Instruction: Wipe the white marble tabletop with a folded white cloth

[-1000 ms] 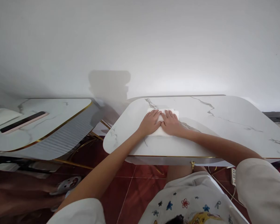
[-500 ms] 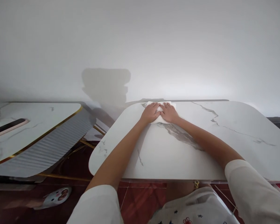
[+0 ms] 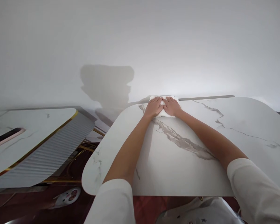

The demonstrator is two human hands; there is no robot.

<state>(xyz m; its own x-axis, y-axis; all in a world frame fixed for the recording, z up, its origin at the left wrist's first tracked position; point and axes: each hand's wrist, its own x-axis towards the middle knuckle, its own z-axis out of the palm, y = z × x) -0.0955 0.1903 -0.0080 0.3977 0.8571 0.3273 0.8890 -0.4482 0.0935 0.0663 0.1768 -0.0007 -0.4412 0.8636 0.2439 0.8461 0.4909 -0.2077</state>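
At the table's far edge, both hands press on a white cloth [image 3: 165, 112]. My left hand [image 3: 154, 107] lies flat on the cloth's left part, fingers stretched forward. Beside it, my right hand [image 3: 172, 106] rests flat on the right part, its fingers spread the same way. The two hands are close together, with their thumbs nearly meeting over the cloth. Beneath is a white marble-patterned table [image 3: 177, 174] with rounded corners and grey veins. Part of the cloth is hidden under the palms.
A pale wall [image 3: 177, 46] rises behind the table. To the left stands a second marble-topped table [image 3: 49, 124] with gold trim and a ribbed side, bearing a dark, pink-edged object [image 3: 8, 137]. A slipper [image 3: 68, 196] is on the dark red floor below.
My hands and the cloth have shifted slightly forward toward the wall and sit right at the far edge. The head view has moved closer over the table.
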